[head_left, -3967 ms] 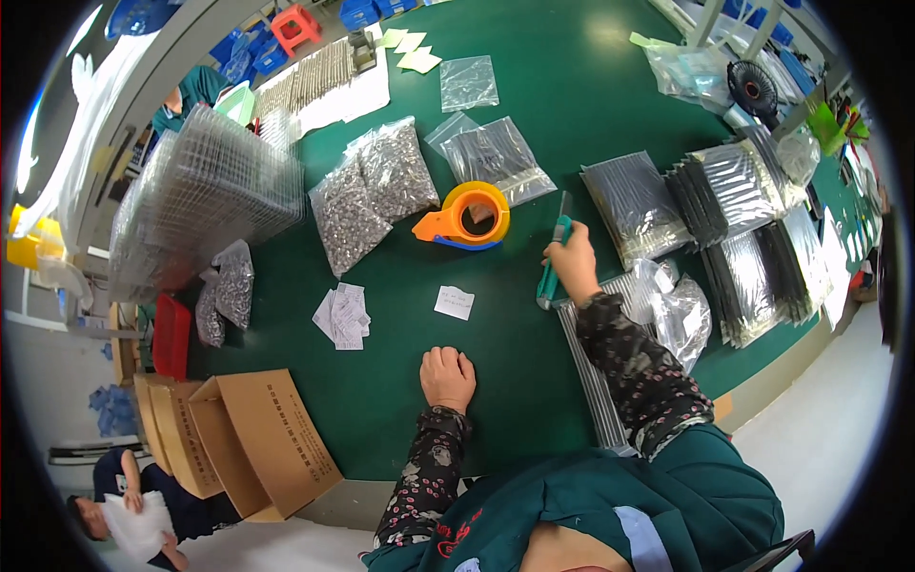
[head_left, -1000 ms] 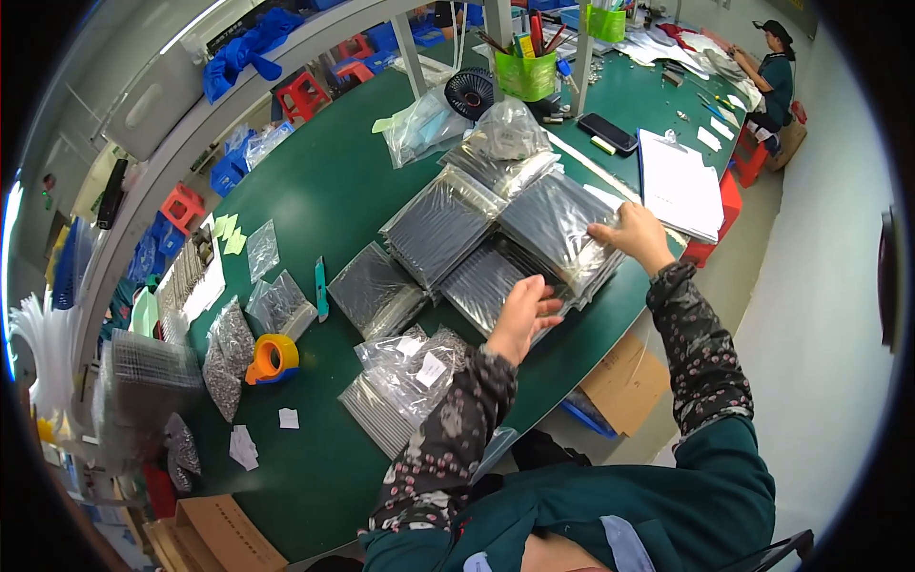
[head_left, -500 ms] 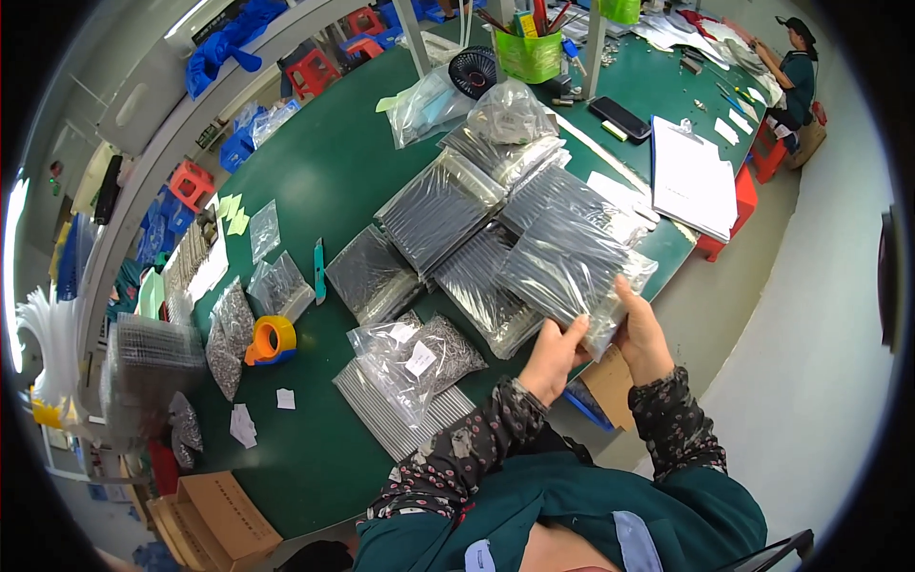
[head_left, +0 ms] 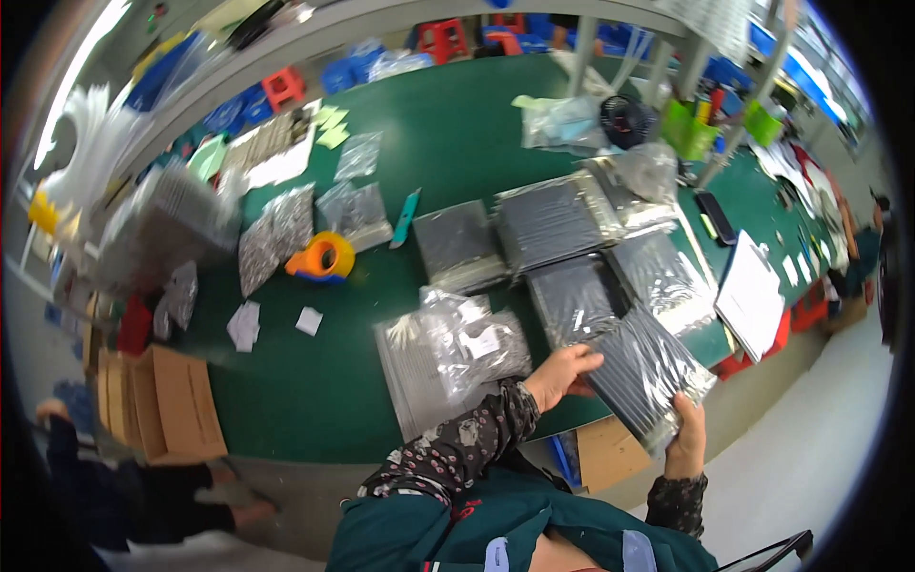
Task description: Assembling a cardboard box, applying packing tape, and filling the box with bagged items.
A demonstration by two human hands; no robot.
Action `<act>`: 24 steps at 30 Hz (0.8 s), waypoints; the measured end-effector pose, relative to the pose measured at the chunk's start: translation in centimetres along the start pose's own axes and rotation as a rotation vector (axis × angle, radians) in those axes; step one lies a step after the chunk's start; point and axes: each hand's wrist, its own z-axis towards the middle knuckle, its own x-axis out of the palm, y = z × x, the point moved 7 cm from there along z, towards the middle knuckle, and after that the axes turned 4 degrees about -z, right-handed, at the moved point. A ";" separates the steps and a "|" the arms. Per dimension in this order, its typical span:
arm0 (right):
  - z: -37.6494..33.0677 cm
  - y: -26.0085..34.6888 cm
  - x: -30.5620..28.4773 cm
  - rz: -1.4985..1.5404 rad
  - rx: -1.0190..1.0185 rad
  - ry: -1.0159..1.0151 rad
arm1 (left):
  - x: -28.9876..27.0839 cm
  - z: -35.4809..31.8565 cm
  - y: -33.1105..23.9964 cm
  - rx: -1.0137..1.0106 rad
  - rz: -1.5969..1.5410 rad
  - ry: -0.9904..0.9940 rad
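Observation:
Between my hands is a clear plastic-wrapped pack of dark grey rods (head_left: 648, 374), tilted over the table's near right edge. My left hand (head_left: 562, 376) grips its left corner, thumb on top. At the lower right end, my right hand (head_left: 686, 440) is closed on it, with the thumb over the wrap. Just beyond lie several similar wrapped packs (head_left: 553, 221) in two rows. Left of my left hand, a clear bag of small grey metal parts (head_left: 500, 345) with a white label rests on a bundle of light grey rods (head_left: 405, 367).
A teal cutter (head_left: 405, 219), an orange tape dispenser (head_left: 324, 257) and bags of small parts (head_left: 276, 234) lie at the left. An open carton (head_left: 178, 405) stands at the table's near left. On the right are a phone (head_left: 715, 217) and papers (head_left: 751, 296). Another person (head_left: 124, 477) is at the lower left.
My view has swung left, so the table contents appear further right. The wrapped pack has turned in my hands; my right hand has moved lower along it. A person now shows at the lower left.

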 end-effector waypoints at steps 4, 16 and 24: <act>-3.3 1.1 2.4 -0.113 0.141 0.047 | -0.3 -6.9 1.1 0.038 0.050 0.088; -8.2 -12.3 32.8 -0.668 0.417 1.007 | -17.5 -32.4 7.3 0.440 -0.274 -0.559; -14.6 -29.3 51.6 -1.024 0.505 1.440 | -26.4 -41.6 12.0 0.625 -0.550 -0.849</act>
